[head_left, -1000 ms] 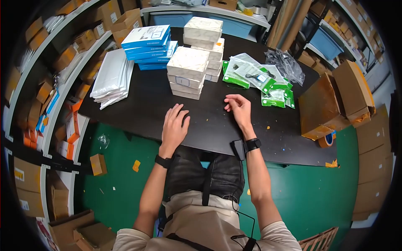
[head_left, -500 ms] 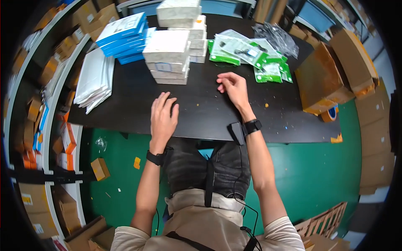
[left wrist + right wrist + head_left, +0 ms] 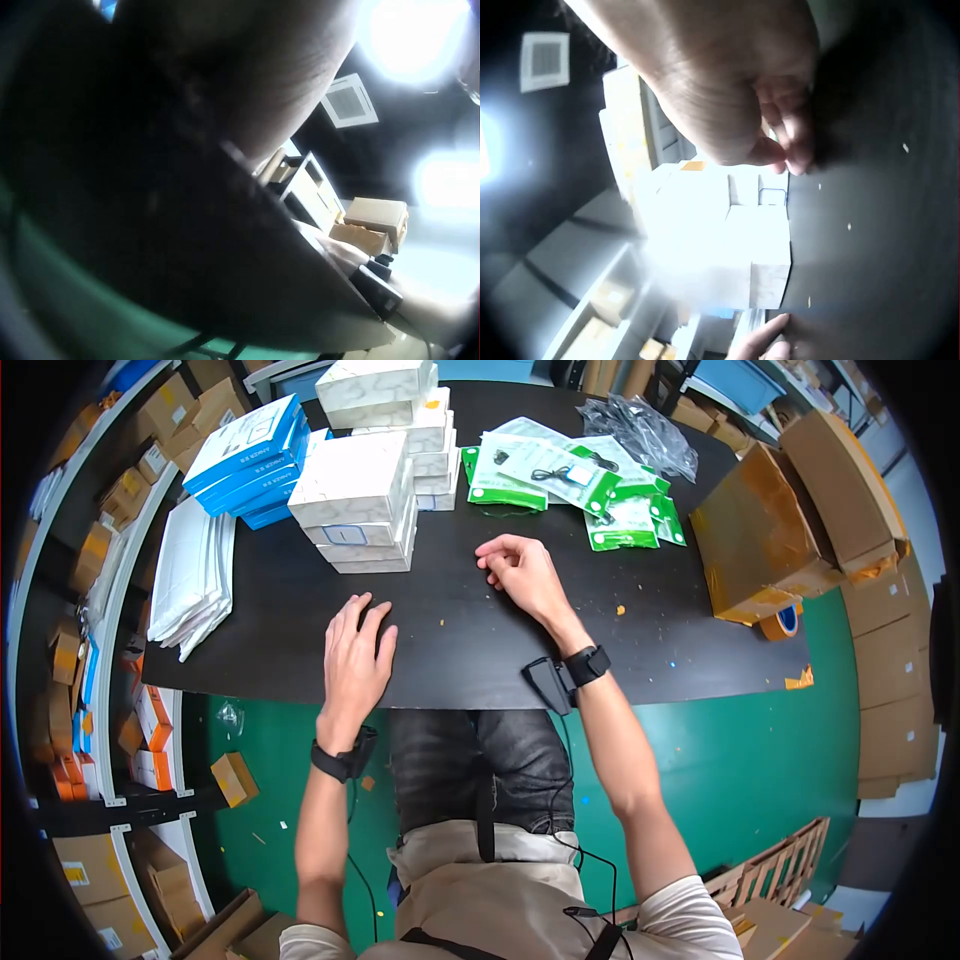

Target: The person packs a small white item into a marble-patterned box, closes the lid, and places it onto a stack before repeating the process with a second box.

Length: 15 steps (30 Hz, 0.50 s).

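The left hand (image 3: 354,660) lies on the black table (image 3: 440,650), fingers relaxed and slightly spread, holding nothing. To its right, the right hand (image 3: 526,576) rests on the tabletop with loosely curled fingers and nothing in them; the right wrist view shows that hand (image 3: 742,97) close up. Marble-patterned boxes (image 3: 350,485) are stacked beyond the hands. Blue boxes (image 3: 245,455) and white packets (image 3: 192,575) stand left of them. Green-and-white plastic pouches (image 3: 570,475), one with a dark cable inside, lie beyond the right hand. The left wrist view is mostly dark.
An opened cardboard box (image 3: 760,535) stands at the table's right, with a roll of tape (image 3: 781,623) beside it. Crumpled clear plastic (image 3: 645,435) lies at the back right. Shelves with boxes line the left side. Small scraps dot the tabletop.
The head view has shifted, so the table's things sit further left in it. Both hands stay empty; the right hand remains loosely curled and the left hand still lies with relaxed fingers.
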Tool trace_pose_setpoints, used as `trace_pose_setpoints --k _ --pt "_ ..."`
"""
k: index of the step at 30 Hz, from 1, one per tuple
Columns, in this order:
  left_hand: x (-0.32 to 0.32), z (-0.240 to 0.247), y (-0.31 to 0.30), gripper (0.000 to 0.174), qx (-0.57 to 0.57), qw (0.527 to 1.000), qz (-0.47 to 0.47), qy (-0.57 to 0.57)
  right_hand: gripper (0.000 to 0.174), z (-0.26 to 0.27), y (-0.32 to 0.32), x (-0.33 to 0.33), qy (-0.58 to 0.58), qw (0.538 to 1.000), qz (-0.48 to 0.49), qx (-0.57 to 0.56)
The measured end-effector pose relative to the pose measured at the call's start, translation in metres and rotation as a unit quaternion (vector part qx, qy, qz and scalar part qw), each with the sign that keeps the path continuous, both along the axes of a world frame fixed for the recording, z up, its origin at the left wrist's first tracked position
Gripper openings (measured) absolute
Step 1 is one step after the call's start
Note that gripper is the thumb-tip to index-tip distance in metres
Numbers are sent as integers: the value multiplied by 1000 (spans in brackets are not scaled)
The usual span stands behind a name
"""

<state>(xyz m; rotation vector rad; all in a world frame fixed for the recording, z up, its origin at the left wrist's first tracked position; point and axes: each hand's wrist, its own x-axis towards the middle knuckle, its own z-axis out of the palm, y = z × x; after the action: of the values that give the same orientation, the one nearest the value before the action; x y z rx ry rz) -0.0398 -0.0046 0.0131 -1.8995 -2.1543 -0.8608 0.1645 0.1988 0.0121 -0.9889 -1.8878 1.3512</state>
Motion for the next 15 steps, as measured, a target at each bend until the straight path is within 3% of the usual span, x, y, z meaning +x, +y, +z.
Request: trace_pose_setpoints --k 1,4,8,15 --pt "-5 10 -1 33 0 1000 4 3 19 2 5 -1 3 1000 4 0" --pt "-29 46 3 37 -154 982 -109 -27 21 13 28 -1 -72 988 128 -55" --pt "-48 62 31 35 -207 970 -108 -61 26 23 45 3 -23 975 148 -166" --pt "-56 50 67 23 -136 984 -105 -54 27 16 47 6 17 973 164 -163"
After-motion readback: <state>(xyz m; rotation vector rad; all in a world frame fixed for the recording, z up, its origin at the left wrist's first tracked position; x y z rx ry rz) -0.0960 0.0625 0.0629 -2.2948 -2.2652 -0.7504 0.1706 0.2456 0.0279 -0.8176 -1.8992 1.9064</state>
